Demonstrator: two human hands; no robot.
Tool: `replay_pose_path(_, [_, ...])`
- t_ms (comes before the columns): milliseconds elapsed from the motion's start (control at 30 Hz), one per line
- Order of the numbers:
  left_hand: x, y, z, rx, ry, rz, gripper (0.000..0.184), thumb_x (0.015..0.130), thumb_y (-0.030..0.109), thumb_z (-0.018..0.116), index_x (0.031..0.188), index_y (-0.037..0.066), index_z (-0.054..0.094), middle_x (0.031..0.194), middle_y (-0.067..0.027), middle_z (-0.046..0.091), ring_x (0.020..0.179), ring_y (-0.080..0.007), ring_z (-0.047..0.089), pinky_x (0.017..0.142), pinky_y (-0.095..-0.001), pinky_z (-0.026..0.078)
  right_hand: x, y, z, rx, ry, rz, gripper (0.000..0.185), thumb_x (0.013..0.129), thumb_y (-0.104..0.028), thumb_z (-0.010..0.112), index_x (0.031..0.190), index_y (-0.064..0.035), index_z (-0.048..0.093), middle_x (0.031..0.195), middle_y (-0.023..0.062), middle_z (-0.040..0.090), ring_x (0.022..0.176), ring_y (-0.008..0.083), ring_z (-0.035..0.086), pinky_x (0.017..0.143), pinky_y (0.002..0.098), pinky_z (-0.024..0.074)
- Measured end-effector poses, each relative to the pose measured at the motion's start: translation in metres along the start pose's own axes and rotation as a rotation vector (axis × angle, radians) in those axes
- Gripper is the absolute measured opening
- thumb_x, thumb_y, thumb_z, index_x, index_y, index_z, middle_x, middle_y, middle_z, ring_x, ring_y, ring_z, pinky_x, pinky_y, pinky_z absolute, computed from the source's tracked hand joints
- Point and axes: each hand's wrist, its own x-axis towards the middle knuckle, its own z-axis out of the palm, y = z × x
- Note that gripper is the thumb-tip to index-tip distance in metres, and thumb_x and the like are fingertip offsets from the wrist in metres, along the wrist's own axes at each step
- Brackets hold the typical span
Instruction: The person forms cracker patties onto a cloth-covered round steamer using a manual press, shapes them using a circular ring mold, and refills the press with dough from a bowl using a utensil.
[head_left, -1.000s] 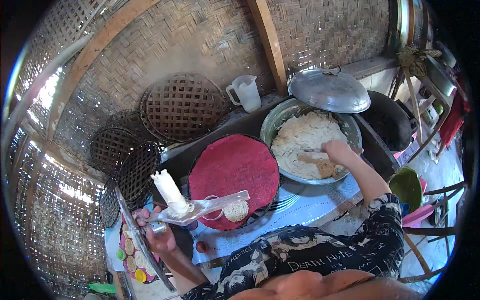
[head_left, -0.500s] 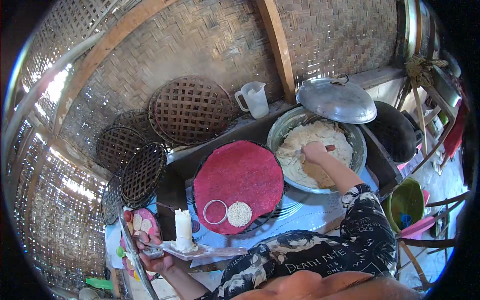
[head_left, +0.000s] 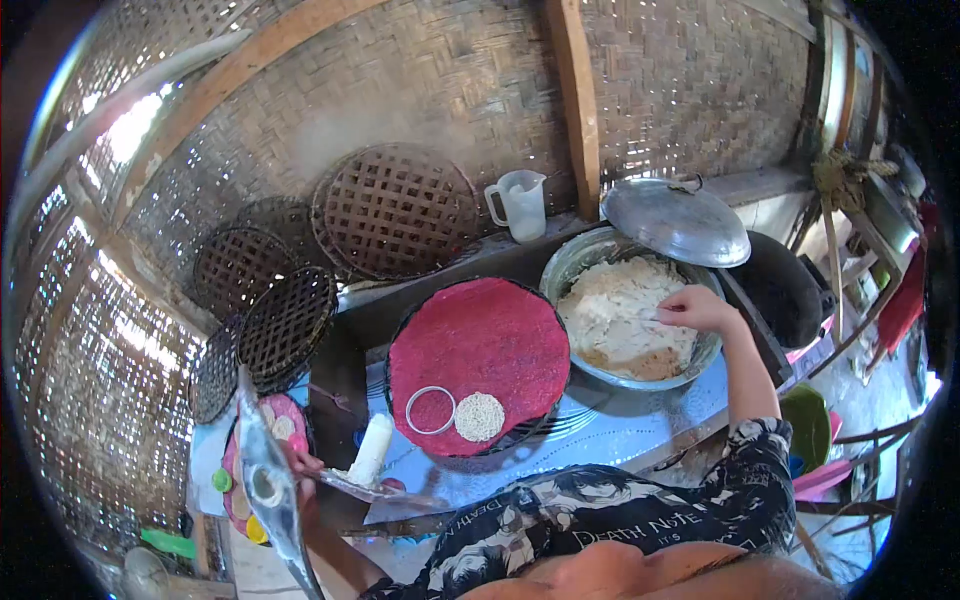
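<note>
My left hand (head_left: 303, 472) is closed on a two-armed wooden press at lower left, partly hidden behind it. One press arm (head_left: 415, 496) carries a dough-smeared white cylinder (head_left: 372, 450); the other arm (head_left: 282, 520) tilts up with a round hole in it. Over a metal basin (head_left: 718, 345) of pale, crumbly dough (head_left: 625, 320), my right hand (head_left: 693, 308) has its fingers pinched together at the dough's surface. What they hold, if anything, I cannot make out. Between the hands, a round red sheet (head_left: 480, 350) bears a white ring (head_left: 408, 412) and a disc of white noodle-like strands (head_left: 480, 417).
A metal lid (head_left: 675, 222) leans over the basin's back rim, beside a dark pot (head_left: 785, 290). A plastic jug (head_left: 522, 208) stands behind. Several woven trays (head_left: 395, 212) rest against the woven wall. A pink plate (head_left: 243, 500) with small items lies under the press at left.
My right hand has risen and shifted right over the dough, and the brown handle at it no longer shows. The press has tilted, its holed arm turning into view; the view has shifted slightly.
</note>
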Motion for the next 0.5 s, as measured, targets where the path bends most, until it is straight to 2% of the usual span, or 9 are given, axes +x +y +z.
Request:
replay_pose_path(67, [0.000, 0.004, -0.002, 0.282, -0.013, -0.168, 0.028, 0.075, 0.009, 0.063, 0.099, 0.005, 0.048, 0.090, -0.0053, 0.048, 0.076, -0.0139, 0.053, 0.069, -0.0271, 0.051, -0.009, -0.017, -0.013, 0.236, -0.026, -0.166, 0.036, 0.079, -0.031, 0.063, 0.103, -0.0041, 0.063, 0.088, 0.0082, 0.066, 0.079, 0.0158, 0.060, 0.070, 0.0295, 0.0459])
replay_pose_path(133, [0.001, 0.002, 0.009, 0.478, -0.147, -0.301, 0.030, 0.075, 0.008, 0.063, 0.102, 0.005, 0.049, 0.089, -0.0046, 0.050, 0.076, -0.0128, 0.053, 0.067, -0.0244, 0.050, -0.006, -0.046, -0.008, 0.460, -0.136, -0.218, 0.035, 0.082, -0.026, 0.062, 0.105, 0.0004, 0.061, 0.089, 0.0070, 0.065, 0.079, 0.0120, 0.057, 0.071, 0.0262, 0.0446])
replay_pose_path(167, [0.003, -0.006, 0.016, 0.513, -0.235, -0.301, 0.037, 0.073, 0.012, 0.065, 0.105, 0.004, 0.049, 0.092, -0.0061, 0.052, 0.079, -0.0143, 0.055, 0.071, -0.0264, 0.049, -0.001, -0.065, -0.002, 0.572, -0.201, -0.248, 0.035, 0.083, -0.024, 0.061, 0.106, 0.0027, 0.060, 0.089, 0.0064, 0.064, 0.080, 0.0100, 0.056, 0.071, 0.0245, 0.0440])
replay_pose_path(267, [0.021, -0.031, 0.043, 0.473, -0.624, -0.183, 0.057, 0.065, 0.023, 0.071, 0.114, 0.002, 0.052, 0.102, -0.0105, 0.060, 0.089, -0.0188, 0.058, 0.081, -0.0322, 0.045, 0.017, -0.127, 0.023, 0.557, -0.454, -0.435, 0.036, 0.087, -0.025, 0.056, 0.109, 0.0029, 0.058, 0.093, 0.0067, 0.063, 0.083, 0.0112, 0.056, 0.074, 0.0252, 0.0443])
replay_pose_path(333, [0.014, -0.006, 0.071, 0.586, -0.747, 0.187, 0.059, 0.063, 0.030, 0.071, 0.111, 0.002, 0.053, 0.103, -0.0173, 0.059, 0.092, -0.0273, 0.059, 0.083, -0.0349, 0.044, 0.021, -0.170, 0.038, 0.619, -0.574, -0.492, 0.036, 0.087, -0.025, 0.056, 0.109, 0.0024, 0.058, 0.092, 0.0076, 0.064, 0.082, 0.0123, 0.057, 0.074, 0.0260, 0.0445])
replay_pose_path(367, [0.012, -0.013, 0.073, 0.567, -0.755, 0.212, 0.058, 0.063, 0.031, 0.071, 0.111, 0.002, 0.053, 0.102, -0.0184, 0.058, 0.092, -0.0310, 0.058, 0.083, -0.0357, 0.044, 0.025, -0.187, 0.044, 0.650, -0.629, -0.515, 0.036, 0.087, -0.026, 0.056, 0.109, 0.0021, 0.058, 0.091, 0.0080, 0.064, 0.082, 0.0128, 0.058, 0.074, 0.0264, 0.0446])
replay_pose_path(400, [0.012, -0.019, 0.073, 0.546, -0.770, 0.240, 0.058, 0.063, 0.032, 0.070, 0.110, 0.002, 0.054, 0.102, -0.0196, 0.058, 0.093, -0.0347, 0.056, 0.083, -0.0364, 0.044, 0.030, -0.200, 0.046, 0.537, -0.562, -0.650, 0.036, 0.086, -0.027, 0.056, 0.109, 0.0016, 0.059, 0.091, 0.0089, 0.065, 0.081, 0.0135, 0.059, 0.073, 0.0268, 0.0448])
replay_pose_path(467, [0.006, -0.008, 0.065, 0.614, -0.753, 0.285, 0.049, 0.066, 0.029, 0.067, 0.106, 0.003, 0.056, 0.102, -0.0185, 0.058, 0.094, -0.0347, 0.055, 0.082, -0.0370, 0.044, 0.038, -0.221, 0.047, 0.315, -0.398, -0.903, 0.036, 0.085, -0.028, 0.057, 0.107, 0.0005, 0.060, 0.090, 0.0107, 0.065, 0.079, 0.0149, 0.060, 0.070, 0.0276, 0.0452])
replay_pose_path(500, [0.004, -0.004, 0.062, 0.638, -0.737, 0.288, 0.047, 0.067, 0.029, 0.066, 0.105, 0.003, 0.057, 0.102, -0.0181, 0.057, 0.094, -0.0344, 0.055, 0.082, -0.0370, 0.044, 0.043, -0.228, 0.041, 0.210, -0.261, -0.991, 0.032, 0.081, -0.028, 0.060, 0.104, -0.0054, 0.063, 0.079, 0.0110, 0.063, 0.073, 0.0202, 0.060, 0.064, 0.0312, 0.0450])
